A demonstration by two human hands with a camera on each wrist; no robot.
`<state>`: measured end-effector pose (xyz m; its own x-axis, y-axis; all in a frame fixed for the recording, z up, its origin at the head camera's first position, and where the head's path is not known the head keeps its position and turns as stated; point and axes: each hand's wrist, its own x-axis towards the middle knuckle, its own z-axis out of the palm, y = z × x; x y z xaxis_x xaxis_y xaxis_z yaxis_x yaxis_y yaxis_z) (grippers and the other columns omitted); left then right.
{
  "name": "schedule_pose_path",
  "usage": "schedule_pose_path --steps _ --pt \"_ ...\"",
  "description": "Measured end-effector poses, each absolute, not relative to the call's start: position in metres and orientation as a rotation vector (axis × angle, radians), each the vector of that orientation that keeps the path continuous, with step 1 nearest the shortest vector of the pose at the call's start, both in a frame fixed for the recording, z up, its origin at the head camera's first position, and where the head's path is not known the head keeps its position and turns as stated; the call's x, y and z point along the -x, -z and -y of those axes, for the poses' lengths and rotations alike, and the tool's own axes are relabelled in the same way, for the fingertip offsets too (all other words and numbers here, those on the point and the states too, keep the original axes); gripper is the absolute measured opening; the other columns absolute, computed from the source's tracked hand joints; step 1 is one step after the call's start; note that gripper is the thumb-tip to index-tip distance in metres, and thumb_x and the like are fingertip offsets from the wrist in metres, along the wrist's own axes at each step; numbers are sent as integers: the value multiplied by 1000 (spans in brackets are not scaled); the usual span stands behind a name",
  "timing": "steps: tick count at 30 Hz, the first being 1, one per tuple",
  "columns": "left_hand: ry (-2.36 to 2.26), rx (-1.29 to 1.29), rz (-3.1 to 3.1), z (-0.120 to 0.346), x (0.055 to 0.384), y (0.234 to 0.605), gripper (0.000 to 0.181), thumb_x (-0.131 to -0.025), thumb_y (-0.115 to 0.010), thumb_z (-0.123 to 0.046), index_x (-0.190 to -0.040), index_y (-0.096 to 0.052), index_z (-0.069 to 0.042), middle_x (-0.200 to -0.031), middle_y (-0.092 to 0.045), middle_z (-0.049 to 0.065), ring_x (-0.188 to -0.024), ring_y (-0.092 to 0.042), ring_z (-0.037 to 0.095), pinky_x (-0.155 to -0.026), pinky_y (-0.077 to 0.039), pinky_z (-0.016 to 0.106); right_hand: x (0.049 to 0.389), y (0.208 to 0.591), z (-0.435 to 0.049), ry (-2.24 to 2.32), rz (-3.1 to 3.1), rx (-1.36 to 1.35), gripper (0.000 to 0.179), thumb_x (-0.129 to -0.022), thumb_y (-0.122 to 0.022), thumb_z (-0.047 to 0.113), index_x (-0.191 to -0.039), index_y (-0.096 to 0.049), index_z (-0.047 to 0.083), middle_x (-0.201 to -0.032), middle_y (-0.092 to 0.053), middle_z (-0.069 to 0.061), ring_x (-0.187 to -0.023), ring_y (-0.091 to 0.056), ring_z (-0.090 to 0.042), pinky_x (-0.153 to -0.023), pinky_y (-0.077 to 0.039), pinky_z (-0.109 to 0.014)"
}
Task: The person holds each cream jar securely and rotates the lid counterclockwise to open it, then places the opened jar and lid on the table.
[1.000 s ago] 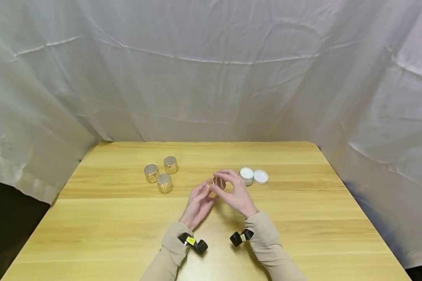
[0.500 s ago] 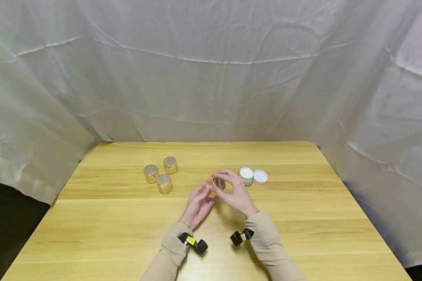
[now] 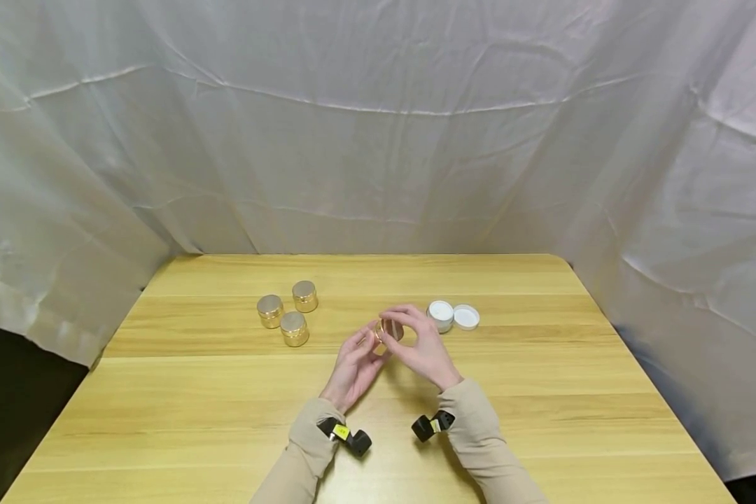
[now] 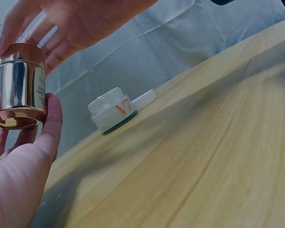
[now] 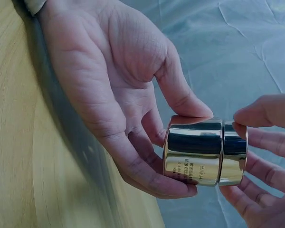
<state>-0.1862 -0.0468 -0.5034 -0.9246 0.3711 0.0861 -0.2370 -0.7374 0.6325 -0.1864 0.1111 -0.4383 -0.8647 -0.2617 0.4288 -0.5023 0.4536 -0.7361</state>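
Both hands hold one shiny gold cosmetic jar (image 3: 393, 327) above the middle of the table. My left hand (image 3: 355, 367) grips its body, fingers and thumb around the lower part. My right hand (image 3: 425, 350) pinches the lid (image 5: 234, 154) between thumb and fingers. A narrow seam shows between lid and body in the right wrist view, and small print runs along the body. In the head view the jar is tilted, its lid facing right, and fingers partly hide it.
Beyond the right hand stands an uncovered white jar (image 3: 441, 316), marked V7 in the left wrist view, with its white lid (image 3: 466, 317) beside it. Three closed gold jars (image 3: 295, 329) stand together at left. A pale curtain (image 3: 378, 154) surrounds the wooden table (image 3: 183, 420).
My right thumb and fingers have shifted slightly around the gold jar's lid. Both arms and the other jars stay where they were.
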Motion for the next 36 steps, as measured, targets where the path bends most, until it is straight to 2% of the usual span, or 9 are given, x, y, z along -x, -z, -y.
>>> schedule_pose_path --steps 4,9,12,17,21,28,32,36 --pt "-2643 -286 -916 47 186 504 24 -107 -43 -9 -125 -58 -10 -130 -55 3 -118 -58 12 -115 -47 32 186 438 -111 -1387 2464 -636 38 -86 -77 15 -122 -69 4 -125 -67 -15 -118 -61 -34 -106 -46 -56" --pt "-2645 -311 -901 47 187 503 24 -106 -43 -8 -123 -60 -9 -133 -55 3 -125 -58 14 -117 -45 35 185 437 -110 -1379 2506 -521 42 -85 -79 22 -123 -69 5 -124 -67 -13 -109 -63 -29 -98 -51 -50" --pt "-2641 -313 -905 47 187 503 23 -106 -43 -9 -122 -59 -9 -133 -55 3 -126 -58 14 -117 -45 35 186 438 -109 -1355 2495 -534 41 -85 -79 21 -121 -70 3 -121 -69 -13 -104 -63 -28 -95 -52 -47" --pt "-2643 -284 -912 47 187 503 23 -106 -44 -9 -125 -58 -9 -130 -55 3 -118 -59 12 -114 -48 33 187 439 -111 -1354 2454 -639 36 -85 -77 13 -119 -71 3 -120 -69 -15 -112 -63 -33 -102 -48 -51" --pt "-2650 -250 -916 46 187 503 25 -107 -43 -9 -129 -53 -6 -125 -57 2 -110 -61 9 -112 -49 31 188 440 -112 -1381 2453 -666 38 -85 -77 13 -121 -70 4 -125 -68 -15 -119 -61 -34 -107 -45 -55" --pt "-2647 -289 -913 47 187 504 24 -106 -45 -11 -127 -56 -8 -127 -58 1 -118 -60 11 -115 -47 34 187 440 -110 -1388 2491 -537 41 -85 -80 21 -122 -70 5 -126 -67 -14 -119 -61 -32 -105 -48 -54" --pt "-2642 -311 -915 47 187 504 25 -106 -45 -12 -128 -56 -8 -129 -57 1 -119 -59 11 -116 -47 33 187 439 -110 -1366 2471 -581 38 -85 -79 16 -120 -70 3 -122 -69 -15 -114 -63 -32 -102 -49 -53" --pt "-2642 -298 -916 47 187 504 26 -106 -45 -11 -130 -53 -7 -129 -55 2 -116 -59 11 -114 -48 31 187 439 -111 -1375 2440 -665 36 -85 -76 10 -120 -70 3 -122 -69 -17 -116 -63 -35 -106 -47 -56"
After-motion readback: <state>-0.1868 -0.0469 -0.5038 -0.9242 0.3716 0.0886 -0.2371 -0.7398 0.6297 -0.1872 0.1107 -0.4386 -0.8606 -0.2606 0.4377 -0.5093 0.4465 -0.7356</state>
